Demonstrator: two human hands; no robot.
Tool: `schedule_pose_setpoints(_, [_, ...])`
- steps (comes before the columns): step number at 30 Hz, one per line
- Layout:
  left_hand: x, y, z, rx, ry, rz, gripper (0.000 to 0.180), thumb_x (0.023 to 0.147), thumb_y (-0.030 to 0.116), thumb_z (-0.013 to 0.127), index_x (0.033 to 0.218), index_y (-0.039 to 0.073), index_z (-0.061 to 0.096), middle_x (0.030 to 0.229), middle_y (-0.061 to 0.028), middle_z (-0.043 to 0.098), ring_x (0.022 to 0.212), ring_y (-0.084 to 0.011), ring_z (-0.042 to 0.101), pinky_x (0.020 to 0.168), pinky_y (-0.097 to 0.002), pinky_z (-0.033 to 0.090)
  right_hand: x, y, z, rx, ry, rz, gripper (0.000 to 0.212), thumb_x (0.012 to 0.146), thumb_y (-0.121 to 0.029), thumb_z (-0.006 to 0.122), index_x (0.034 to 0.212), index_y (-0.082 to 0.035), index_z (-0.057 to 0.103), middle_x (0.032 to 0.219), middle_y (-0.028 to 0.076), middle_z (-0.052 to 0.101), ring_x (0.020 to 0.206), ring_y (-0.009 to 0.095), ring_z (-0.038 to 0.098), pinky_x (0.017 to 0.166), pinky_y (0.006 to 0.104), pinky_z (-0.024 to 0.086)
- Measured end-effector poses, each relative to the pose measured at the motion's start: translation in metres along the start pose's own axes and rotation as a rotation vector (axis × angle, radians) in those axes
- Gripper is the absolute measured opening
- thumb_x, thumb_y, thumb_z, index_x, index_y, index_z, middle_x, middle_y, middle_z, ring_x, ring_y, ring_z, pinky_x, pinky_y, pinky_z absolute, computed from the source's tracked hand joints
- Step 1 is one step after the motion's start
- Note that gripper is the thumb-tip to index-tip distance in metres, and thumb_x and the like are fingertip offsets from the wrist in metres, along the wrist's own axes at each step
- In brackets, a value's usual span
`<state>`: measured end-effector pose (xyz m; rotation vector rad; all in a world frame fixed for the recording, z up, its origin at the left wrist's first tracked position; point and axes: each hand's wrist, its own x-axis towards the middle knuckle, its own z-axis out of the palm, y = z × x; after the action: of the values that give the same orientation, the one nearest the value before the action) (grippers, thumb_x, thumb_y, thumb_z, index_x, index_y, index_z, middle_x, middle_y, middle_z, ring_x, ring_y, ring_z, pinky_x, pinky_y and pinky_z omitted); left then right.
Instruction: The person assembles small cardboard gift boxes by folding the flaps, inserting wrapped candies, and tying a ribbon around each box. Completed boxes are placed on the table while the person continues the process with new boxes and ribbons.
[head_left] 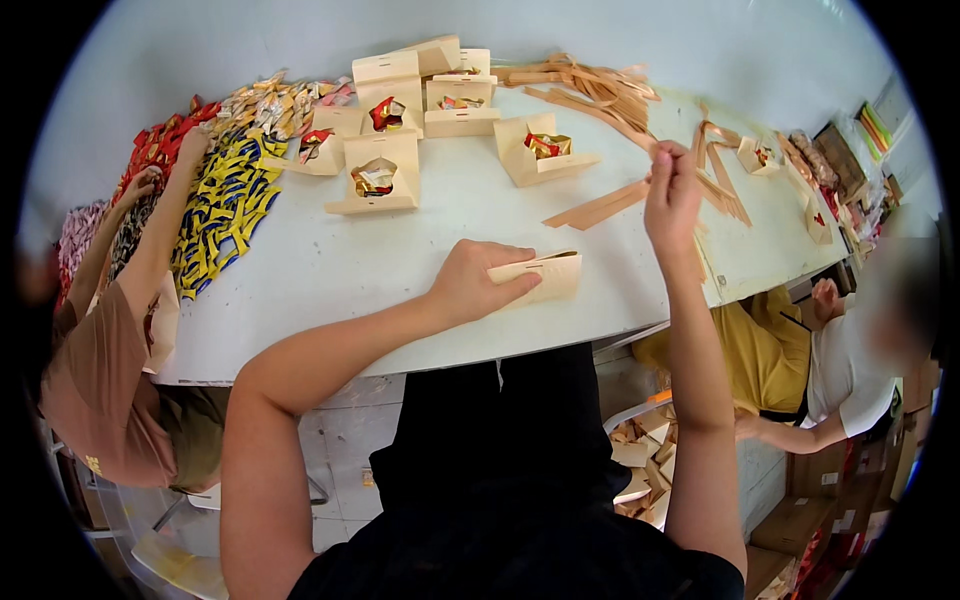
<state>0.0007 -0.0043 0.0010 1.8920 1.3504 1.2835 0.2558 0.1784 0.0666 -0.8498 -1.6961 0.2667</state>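
Observation:
My left hand grips a small cream cardboard box, folded shut, near the table's front edge. Raised to the right of it, my right hand is closed, its fingertips pinched on the end of a tan ribbon that leads back to a heap. More flat ribbon strips lie beside my right wrist. Ahead of my hands stand several open cream boxes with wrapped candies inside, among them one box with gold-wrapped pieces and another box with red and gold ones.
Piles of yellow-blue candies and red candies cover the table's left side, where a person in brown reaches in. A person in a white top sits at right. Below the table, a container holds folded cream boxes.

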Motion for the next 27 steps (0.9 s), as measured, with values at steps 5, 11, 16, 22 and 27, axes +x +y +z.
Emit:
schedule_pose_setpoints(5, [-0.001,0.008,-0.002,0.002,0.004,-0.112,0.039,0.093,0.024,0.087,0.124,0.0,0.081,0.114,-0.0205,0.082,0.102,-0.0215,0.081,0.091,-0.0322,0.062,-0.032,-0.08,-0.031,0.316,0.026,0.128,0.016,0.113,-0.015,0.063,0.115,0.0,0.069,0.091,0.005,0.076,0.085,0.009,0.071,0.075,0.0252,0.054])
schedule_pose_setpoints(11, [0.0,-0.002,0.006,0.059,0.16,-0.011,0.039,0.092,0.026,0.086,0.121,-0.001,0.081,0.11,-0.0239,0.081,0.094,-0.0306,0.082,0.083,-0.0351,0.063,-0.135,-0.115,-0.01,0.455,-0.217,0.593,0.019,0.105,-0.014,0.075,0.095,0.002,0.074,0.084,0.001,0.075,0.075,0.004,0.064,0.066,0.0209,0.049])
schedule_pose_setpoints(16, [-0.003,0.002,0.007,0.083,0.176,-0.005,0.039,0.093,0.022,0.086,0.122,-0.003,0.08,0.109,-0.0261,0.08,0.094,-0.0316,0.082,0.083,-0.0354,0.063,-0.154,-0.106,0.022,0.602,-0.206,0.751,0.021,0.102,-0.015,0.076,0.09,0.002,0.074,0.077,-0.002,0.069,0.066,0.003,0.055,0.06,0.0221,0.044])
schedule_pose_setpoints(22, [-0.004,-0.002,0.007,0.15,0.189,0.06,0.039,0.09,0.018,0.085,0.122,-0.004,0.079,0.106,-0.0269,0.08,0.088,-0.0354,0.081,0.079,-0.037,0.064,-0.152,-0.108,0.035,0.443,-0.203,0.688,0.023,0.1,-0.016,0.078,0.086,0.002,0.073,0.071,-0.003,0.065,0.064,0.002,0.052,0.058,0.0225,0.041])
schedule_pose_setpoints(27, [-0.005,0.003,0.006,0.124,0.172,0.008,0.037,0.09,0.013,0.084,0.124,-0.002,0.079,0.11,-0.0257,0.08,0.092,-0.034,0.082,0.082,-0.0363,0.064,-0.148,-0.11,0.044,0.472,-0.22,0.713,0.024,0.101,-0.017,0.078,0.086,0.003,0.074,0.07,-0.004,0.064,0.064,0.002,0.05,0.058,0.0228,0.039])
